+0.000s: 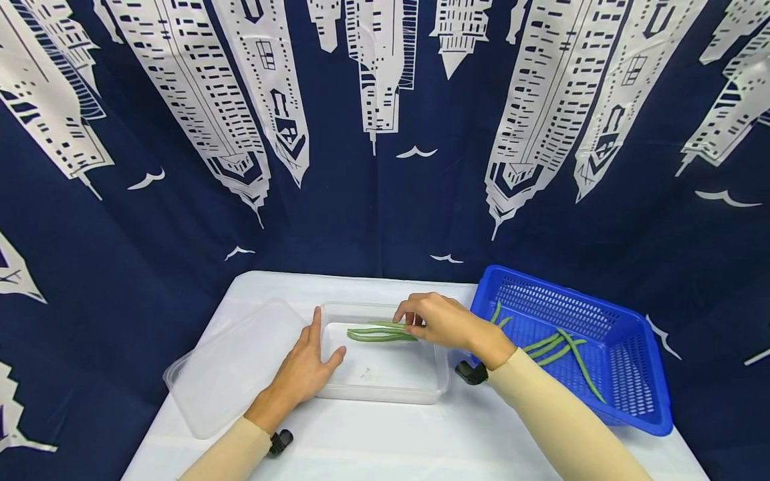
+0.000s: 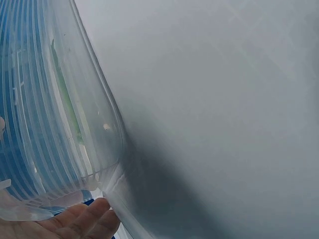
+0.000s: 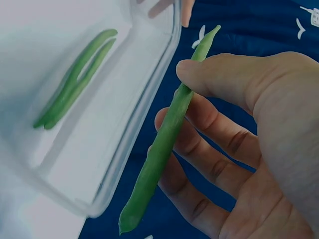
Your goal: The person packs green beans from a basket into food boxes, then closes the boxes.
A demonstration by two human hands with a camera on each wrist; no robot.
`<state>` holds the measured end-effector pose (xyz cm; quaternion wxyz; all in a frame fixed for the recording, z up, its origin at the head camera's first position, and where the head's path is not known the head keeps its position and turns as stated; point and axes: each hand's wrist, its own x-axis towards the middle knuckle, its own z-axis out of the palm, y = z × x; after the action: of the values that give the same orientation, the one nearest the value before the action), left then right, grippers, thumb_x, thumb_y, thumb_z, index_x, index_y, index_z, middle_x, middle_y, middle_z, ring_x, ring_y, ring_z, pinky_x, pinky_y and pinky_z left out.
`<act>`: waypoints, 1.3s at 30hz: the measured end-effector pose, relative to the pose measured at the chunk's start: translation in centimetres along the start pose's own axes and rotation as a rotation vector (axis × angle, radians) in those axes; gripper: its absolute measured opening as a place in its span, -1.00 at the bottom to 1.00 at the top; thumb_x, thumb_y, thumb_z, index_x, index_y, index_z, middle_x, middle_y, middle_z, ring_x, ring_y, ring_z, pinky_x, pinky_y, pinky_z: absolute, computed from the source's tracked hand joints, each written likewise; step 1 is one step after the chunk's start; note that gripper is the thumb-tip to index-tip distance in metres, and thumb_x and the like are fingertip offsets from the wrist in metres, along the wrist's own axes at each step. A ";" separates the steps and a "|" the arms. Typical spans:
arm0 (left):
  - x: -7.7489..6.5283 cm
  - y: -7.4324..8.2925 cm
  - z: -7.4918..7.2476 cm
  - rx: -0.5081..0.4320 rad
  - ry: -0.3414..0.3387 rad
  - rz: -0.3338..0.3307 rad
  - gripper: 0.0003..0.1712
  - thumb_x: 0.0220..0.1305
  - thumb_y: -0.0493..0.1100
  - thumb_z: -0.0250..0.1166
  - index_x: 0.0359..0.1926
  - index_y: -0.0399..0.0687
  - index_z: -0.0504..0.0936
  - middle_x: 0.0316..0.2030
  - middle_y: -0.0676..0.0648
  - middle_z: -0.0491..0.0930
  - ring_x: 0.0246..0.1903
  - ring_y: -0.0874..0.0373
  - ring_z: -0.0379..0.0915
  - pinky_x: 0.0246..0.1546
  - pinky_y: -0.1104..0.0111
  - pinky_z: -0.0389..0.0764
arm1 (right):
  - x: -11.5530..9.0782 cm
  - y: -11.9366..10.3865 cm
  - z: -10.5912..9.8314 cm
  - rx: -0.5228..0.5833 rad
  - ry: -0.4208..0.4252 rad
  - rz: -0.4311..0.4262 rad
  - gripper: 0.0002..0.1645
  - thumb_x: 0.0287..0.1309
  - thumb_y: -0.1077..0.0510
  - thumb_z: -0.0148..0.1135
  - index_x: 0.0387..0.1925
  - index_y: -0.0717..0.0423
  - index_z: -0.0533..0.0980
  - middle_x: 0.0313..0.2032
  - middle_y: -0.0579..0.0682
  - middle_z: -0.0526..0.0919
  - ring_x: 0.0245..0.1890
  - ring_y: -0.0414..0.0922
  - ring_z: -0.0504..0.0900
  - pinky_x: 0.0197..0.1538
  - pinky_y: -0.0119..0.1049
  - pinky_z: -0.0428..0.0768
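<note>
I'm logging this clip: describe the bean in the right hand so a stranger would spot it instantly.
On the white table, find the clear container beside the blue basket. Over its far right part, the right hand pinches one green bean. Unlike the two beans lying in the container and the basket's beans, this one alone is held.

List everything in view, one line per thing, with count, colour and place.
Table: one, white, under the containers
Backdrop: one, navy with white buildings and birds, behind the table
Container: one, clear, mid-table
Lid: at least one, translucent, left of the container
Basket: one, blue, on the right
Loose beans: two, green, inside the container
Basket beans: several, green, in the basket
Held bean: one, green, pinched in the right hand
Wrist devices: two, black, at the wrists
Sleeves: two, cream, forearms
Hands: two, bare, at the container
</note>
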<state>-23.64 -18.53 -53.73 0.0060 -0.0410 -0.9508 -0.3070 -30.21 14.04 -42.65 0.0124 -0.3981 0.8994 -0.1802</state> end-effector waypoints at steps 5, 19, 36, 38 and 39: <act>0.0 0.1 -0.1 0.014 0.000 0.002 0.26 0.72 0.29 0.29 0.94 -0.13 -0.28 0.69 -0.48 0.36 0.62 -0.46 0.48 0.61 -0.29 0.55 | 1.6 -0.3 1.0 0.022 -0.040 0.000 -0.76 0.49 0.21 0.56 0.08 -0.12 0.85 -0.17 -0.24 0.83 -0.23 -0.38 0.75 -0.19 -0.38 0.69; 0.1 0.1 0.0 0.024 -0.003 0.011 0.26 0.72 0.29 0.29 0.94 -0.16 -0.27 0.68 -0.49 0.36 0.61 -0.45 0.49 0.60 -0.28 0.57 | 4.5 0.1 4.7 0.029 -0.155 0.000 -0.74 0.45 0.24 0.58 0.09 -0.04 0.86 -0.22 -0.19 0.84 -0.25 -0.31 0.69 -0.13 -0.31 0.71; 0.1 0.1 0.0 0.012 -0.006 0.011 0.26 0.72 0.29 0.29 0.94 -0.15 -0.28 0.69 -0.50 0.34 0.63 -0.45 0.47 0.61 -0.28 0.56 | 6.1 0.8 6.9 0.045 -0.198 0.012 -0.77 0.44 0.26 0.60 0.05 -0.02 0.85 -0.27 -0.17 0.85 -0.30 -0.34 0.64 -0.10 -0.33 0.70; 0.1 0.0 0.0 0.012 -0.005 0.010 0.26 0.72 0.29 0.29 0.94 -0.15 -0.28 0.69 -0.50 0.35 0.63 -0.45 0.48 0.61 -0.27 0.56 | 6.1 1.0 7.1 0.050 -0.197 0.012 -0.77 0.43 0.26 0.60 0.05 -0.01 0.85 -0.29 -0.17 0.84 -0.31 -0.35 0.64 -0.11 -0.34 0.70; 0.1 0.0 0.0 0.013 -0.003 0.010 0.26 0.72 0.29 0.30 0.94 -0.15 -0.27 0.69 -0.50 0.35 0.63 -0.44 0.47 0.62 -0.27 0.56 | 6.2 1.0 7.2 0.051 -0.195 0.012 -0.77 0.43 0.26 0.60 0.05 -0.01 0.85 -0.29 -0.17 0.84 -0.31 -0.35 0.63 -0.12 -0.34 0.69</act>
<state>-23.76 -18.50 -53.74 0.0061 -0.0460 -0.9525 -0.3009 -33.98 7.96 -48.97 0.1113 -0.4079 0.8914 -0.1632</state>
